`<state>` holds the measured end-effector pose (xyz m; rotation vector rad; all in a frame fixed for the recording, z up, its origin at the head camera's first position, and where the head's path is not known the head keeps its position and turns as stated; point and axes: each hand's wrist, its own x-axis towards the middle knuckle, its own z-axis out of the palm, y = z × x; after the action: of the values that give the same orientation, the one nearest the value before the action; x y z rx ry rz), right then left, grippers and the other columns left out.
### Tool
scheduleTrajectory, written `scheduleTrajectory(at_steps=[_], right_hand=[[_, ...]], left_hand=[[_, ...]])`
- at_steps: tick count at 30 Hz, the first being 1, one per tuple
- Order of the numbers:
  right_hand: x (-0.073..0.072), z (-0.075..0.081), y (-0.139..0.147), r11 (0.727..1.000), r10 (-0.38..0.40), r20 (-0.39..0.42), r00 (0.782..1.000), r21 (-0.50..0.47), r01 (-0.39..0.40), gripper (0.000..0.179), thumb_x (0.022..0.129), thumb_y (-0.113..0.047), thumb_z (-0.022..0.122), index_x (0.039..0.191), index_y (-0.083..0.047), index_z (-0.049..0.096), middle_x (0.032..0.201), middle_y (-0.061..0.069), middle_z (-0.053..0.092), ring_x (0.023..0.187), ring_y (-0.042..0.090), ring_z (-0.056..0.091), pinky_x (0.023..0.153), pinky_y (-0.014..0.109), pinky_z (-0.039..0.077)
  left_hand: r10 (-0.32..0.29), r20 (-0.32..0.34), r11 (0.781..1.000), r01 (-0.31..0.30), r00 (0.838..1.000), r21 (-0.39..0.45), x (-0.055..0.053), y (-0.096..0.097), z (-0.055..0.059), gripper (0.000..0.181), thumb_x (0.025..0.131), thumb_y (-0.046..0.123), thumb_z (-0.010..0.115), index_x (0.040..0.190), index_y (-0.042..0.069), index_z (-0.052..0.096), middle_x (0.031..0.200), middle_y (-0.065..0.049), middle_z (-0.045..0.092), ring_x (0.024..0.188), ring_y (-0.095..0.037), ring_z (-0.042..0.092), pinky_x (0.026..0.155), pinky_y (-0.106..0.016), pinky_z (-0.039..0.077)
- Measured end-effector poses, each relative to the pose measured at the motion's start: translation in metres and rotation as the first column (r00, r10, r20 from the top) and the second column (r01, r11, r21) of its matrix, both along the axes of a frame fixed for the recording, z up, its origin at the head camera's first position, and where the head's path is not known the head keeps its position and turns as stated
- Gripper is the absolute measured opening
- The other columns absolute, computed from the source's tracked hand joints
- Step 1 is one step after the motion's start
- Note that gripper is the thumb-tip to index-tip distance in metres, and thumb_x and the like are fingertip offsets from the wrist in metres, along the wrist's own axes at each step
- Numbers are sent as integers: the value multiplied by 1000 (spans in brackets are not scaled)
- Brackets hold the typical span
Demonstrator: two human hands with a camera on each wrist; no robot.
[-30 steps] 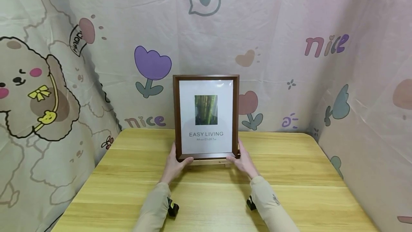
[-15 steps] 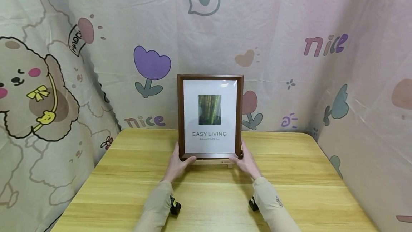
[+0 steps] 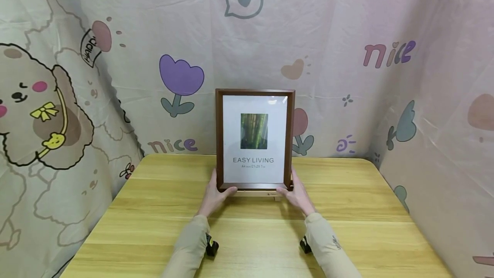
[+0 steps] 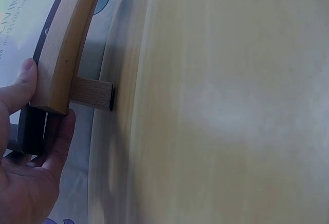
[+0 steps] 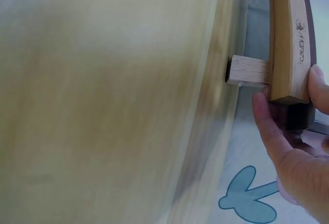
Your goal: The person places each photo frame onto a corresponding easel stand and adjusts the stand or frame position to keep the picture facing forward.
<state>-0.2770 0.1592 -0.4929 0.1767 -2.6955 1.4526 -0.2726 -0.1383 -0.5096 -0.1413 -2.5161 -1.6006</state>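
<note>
A brown picture frame (image 3: 255, 187) with a white "EASY LIVING" insert and a bamboo picture stands upright near the middle of the table. Under its lower edge runs the pale wooden ledge (image 4: 59, 54) of a small easel, whose short leg (image 4: 92, 91) shows in the left wrist view. My left hand (image 3: 213, 195) grips the lower left corner, thumb at the front and fingers behind and below. On the other side my right hand (image 3: 297, 195) holds the lower right corner the same way. Small printed lettering marks the ledge in the right wrist view. The rest of the easel is hidden behind the frame.
The wooden table (image 3: 154, 226) reaches back to a patterned cloth (image 3: 247, 46) hanging behind it. More cloth hangs at the left and right sides. A small black device (image 3: 212, 246) is strapped at the left wrist, another (image 3: 305, 245) at the right.
Both hands and the picture frame, with the easel ledge beneath it, have shifted a little to the right. The grip on both lower corners stays the same.
</note>
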Motion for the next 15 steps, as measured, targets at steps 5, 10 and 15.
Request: scheduleTrajectory(at_steps=[5, 10, 15], right_hand=[[0, 0, 2, 1000, 0, 3, 1000, -29, 0, 101, 88, -8, 75, 163, -13, 9, 145, 32, 50, 123, 46, 60, 113, 60, 40], [1, 0, 3, 1000, 3, -17, 1000, -29, -3, 101, 88, -8, 75, 163, -12, 9, 139, 33, 56, 119, 45, 63, 110, 60, 44], [1, -1, 3, 999, -5, -8, 1000, -32, 5, 100, 88, -9, 75, 163, -15, 9, 140, 32, 55, 119, 44, 63, 111, 59, 43]], left_hand=[[-3, -3, 1000, 3, 1000, -1, -1, 2, 0, 110, 84, 31, 82, 161, 3, 10, 165, -25, 24, 152, -46, 25, 124, -62, 20], [-11, -5, 1000, 11, 1000, 2, -2, 3, 1, 110, 84, 29, 82, 162, 4, 9, 165, -24, 24, 152, -45, 24, 125, -61, 19], [-18, -9, 1000, 18, 1000, 13, -3, 4, 2, 108, 84, 28, 83, 162, 5, 10, 164, -25, 26, 152, -45, 26, 125, -61, 20]])
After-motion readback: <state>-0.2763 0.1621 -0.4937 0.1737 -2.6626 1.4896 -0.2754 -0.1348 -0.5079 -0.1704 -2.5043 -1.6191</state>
